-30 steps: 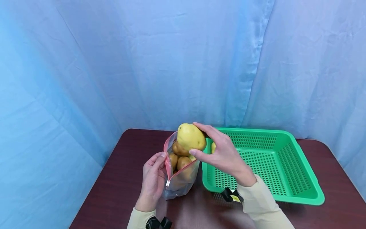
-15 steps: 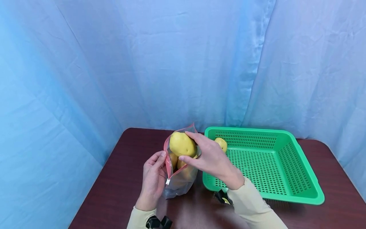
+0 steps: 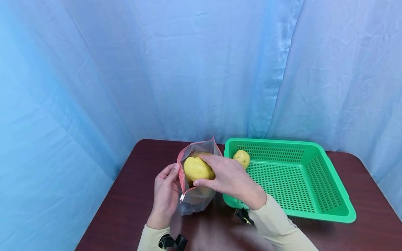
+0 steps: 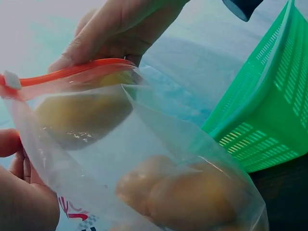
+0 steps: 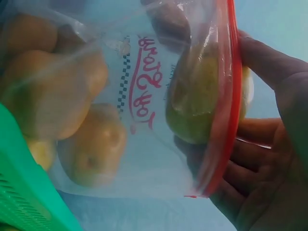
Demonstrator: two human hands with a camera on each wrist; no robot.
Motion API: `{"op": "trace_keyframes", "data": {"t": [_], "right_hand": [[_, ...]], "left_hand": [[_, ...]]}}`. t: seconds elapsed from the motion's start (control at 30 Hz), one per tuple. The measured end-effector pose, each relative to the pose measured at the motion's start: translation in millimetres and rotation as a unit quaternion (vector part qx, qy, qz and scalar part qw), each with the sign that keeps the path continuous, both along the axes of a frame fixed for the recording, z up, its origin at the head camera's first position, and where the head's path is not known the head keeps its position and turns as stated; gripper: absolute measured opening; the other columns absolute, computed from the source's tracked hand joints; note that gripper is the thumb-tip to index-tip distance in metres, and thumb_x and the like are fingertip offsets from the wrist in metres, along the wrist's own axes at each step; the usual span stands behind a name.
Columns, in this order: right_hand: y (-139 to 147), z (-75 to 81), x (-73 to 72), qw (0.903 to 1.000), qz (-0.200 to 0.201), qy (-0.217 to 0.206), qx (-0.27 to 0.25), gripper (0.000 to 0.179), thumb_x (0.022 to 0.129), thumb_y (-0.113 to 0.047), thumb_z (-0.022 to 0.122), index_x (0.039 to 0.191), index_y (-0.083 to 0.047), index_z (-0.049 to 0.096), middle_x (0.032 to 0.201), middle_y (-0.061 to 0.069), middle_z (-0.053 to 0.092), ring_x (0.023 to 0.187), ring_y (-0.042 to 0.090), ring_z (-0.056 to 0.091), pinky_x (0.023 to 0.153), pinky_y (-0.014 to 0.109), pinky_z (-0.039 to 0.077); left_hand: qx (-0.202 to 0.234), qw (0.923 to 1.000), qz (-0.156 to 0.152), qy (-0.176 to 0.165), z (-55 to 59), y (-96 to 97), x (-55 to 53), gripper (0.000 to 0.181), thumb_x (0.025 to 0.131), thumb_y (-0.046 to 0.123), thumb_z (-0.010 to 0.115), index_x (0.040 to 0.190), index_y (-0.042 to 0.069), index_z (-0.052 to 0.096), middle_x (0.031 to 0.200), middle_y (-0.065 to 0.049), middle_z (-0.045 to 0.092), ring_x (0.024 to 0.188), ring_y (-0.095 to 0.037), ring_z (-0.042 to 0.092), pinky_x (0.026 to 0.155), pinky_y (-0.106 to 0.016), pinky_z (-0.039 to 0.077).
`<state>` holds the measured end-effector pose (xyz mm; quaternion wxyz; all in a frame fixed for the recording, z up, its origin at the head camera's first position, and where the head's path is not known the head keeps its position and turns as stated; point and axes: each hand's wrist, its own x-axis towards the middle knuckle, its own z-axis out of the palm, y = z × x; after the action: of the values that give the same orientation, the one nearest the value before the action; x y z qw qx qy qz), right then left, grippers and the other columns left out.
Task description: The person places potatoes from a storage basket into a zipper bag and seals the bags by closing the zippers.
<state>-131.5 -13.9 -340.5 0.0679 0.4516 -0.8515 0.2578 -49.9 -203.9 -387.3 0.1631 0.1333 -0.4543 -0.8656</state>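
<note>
My left hand pinches the red zip rim of a clear zip bag standing on the table. With thumb and fingers, my right hand holds a yellow potato in the open mouth of the bag. In the right wrist view this potato shows through the plastic just inside the red rim. Several potatoes lie lower in the bag, and red lettering is printed on its side. A white slider sits at the near end of the zip.
To the right of the bag, a green perforated basket stands on the dark brown table. One potato rests in its far left corner. Pale blue curtains hang behind the table.
My right hand has moved left and down with the potato, from above the bag into its mouth. The potato in the basket has come into fuller view. My left hand keeps pinching the rim.
</note>
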Motion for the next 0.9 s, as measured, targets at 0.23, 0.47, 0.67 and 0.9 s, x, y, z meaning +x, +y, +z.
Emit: {"op": "trace_keyframes", "data": {"t": [0.23, 0.47, 0.67, 0.9], "right_hand": [[7.3, -1.6, -2.8, 0.9983, 0.058, -0.008, 0.006, 0.049, 0.097, -0.052, 0.067, 0.126, -0.013, 0.071, 0.106, -0.001, 0.075, 0.094, 0.016, 0.071, 0.077, 0.035, 0.059], [25.8, -9.0, -14.0, 0.9877, -0.077, 0.013, -0.136, 0.028, 0.097, -0.032, 0.074, 0.112, -0.008, 0.076, 0.103, 0.004, 0.075, 0.089, 0.02, 0.068, 0.076, 0.04, 0.057], [26.6, -16.2, -20.6, 0.9854, -0.124, -0.085, -0.08, 0.02, 0.098, -0.028, 0.069, 0.084, -0.017, 0.075, 0.066, -0.012, 0.059, 0.06, 0.008, 0.051, 0.056, 0.029, 0.043], [13.9, -11.2, -23.4, 0.9763, -0.119, -0.079, -0.162, 0.017, 0.099, -0.021, 0.065, 0.088, -0.015, 0.077, 0.065, -0.009, 0.058, 0.051, 0.009, 0.047, 0.052, 0.029, 0.038]], "left_hand": [[0.003, 0.9998, 0.014, 0.011, 0.8, -3.4, 0.8, 0.011, 0.104, 0.008, 0.063, 0.1, 0.004, 0.072, 0.091, -0.004, 0.07, 0.079, -0.012, 0.071, 0.076, -0.025, 0.06], [0.009, 0.9996, 0.017, 0.02, 0.0, -5.0, 2.2, 0.016, 0.104, 0.006, 0.062, 0.093, 0.009, 0.074, 0.086, -0.003, 0.071, 0.076, -0.01, 0.069, 0.07, -0.022, 0.058], [0.007, 0.9996, 0.02, 0.017, 1.7, -6.1, 2.0, 0.014, 0.103, 0.006, 0.063, 0.095, 0.007, 0.074, 0.089, -0.003, 0.071, 0.077, -0.011, 0.068, 0.072, -0.023, 0.058], [0.003, 0.9994, 0.019, 0.028, 11.2, -4.5, -4.7, 0.013, 0.103, 0.008, 0.064, 0.096, 0.006, 0.074, 0.086, -0.003, 0.071, 0.073, -0.01, 0.066, 0.066, -0.021, 0.056]]}}
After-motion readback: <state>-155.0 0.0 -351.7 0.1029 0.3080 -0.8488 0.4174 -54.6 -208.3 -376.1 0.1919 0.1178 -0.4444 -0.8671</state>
